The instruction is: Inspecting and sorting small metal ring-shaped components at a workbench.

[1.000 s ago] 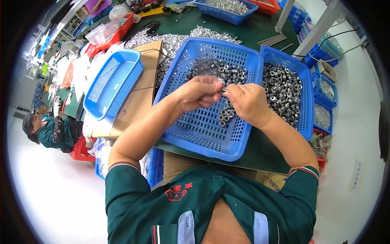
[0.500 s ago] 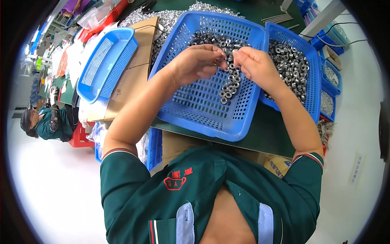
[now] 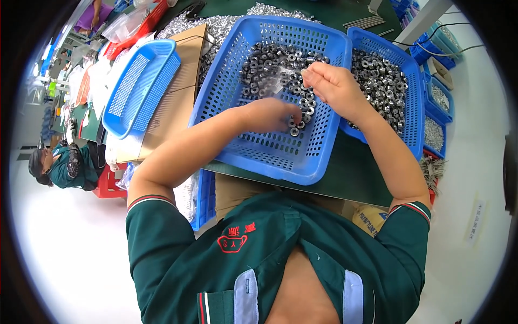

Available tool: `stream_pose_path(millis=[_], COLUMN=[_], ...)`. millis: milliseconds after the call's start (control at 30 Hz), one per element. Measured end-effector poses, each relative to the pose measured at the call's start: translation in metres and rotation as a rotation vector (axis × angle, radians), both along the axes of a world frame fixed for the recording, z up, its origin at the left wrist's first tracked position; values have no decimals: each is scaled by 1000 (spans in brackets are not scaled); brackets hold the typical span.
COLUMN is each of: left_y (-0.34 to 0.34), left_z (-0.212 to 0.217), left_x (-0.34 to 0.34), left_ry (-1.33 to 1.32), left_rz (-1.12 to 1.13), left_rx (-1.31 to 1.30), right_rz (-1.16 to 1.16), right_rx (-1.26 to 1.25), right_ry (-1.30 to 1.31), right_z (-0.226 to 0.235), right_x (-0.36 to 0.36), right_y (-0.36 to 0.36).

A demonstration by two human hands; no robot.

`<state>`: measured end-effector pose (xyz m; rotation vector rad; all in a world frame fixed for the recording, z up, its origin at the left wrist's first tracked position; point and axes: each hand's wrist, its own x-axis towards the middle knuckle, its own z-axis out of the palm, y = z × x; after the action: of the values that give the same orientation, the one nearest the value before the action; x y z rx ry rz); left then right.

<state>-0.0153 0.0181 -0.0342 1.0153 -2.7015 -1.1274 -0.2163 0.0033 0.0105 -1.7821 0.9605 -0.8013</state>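
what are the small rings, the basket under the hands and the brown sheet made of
Rings: probably polished metal, given their bright glints. Basket: likely moulded plastic, slightly glossy blue with regular slots. Brown sheet: apparently cardboard, matte, dull tan.

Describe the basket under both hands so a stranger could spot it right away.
On the long dark green table, find the brown cardboard. Just right of it sits the big blue basket, holding small metal rings. Unlike the ring-filled basket on its right, it shows much of its holed bottom, with the left hand and right hand over it.
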Motion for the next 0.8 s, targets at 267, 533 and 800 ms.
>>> stream_pose_path(millis=[267,533,800], left_y=[1,-14,-6], left_z=[12,-5,0], left_x=[-3,20,7], left_ry=[-284,-168,-74], left_rz=[35,141,152], left_rx=[-181,-119,167], right_rz=[14,32,31], right_rx=[-116,-129,-85], right_ry=[30,50,66], right_z=[-2,3,2], right_x=[0,1,-2], right_y=[-3,0,-1])
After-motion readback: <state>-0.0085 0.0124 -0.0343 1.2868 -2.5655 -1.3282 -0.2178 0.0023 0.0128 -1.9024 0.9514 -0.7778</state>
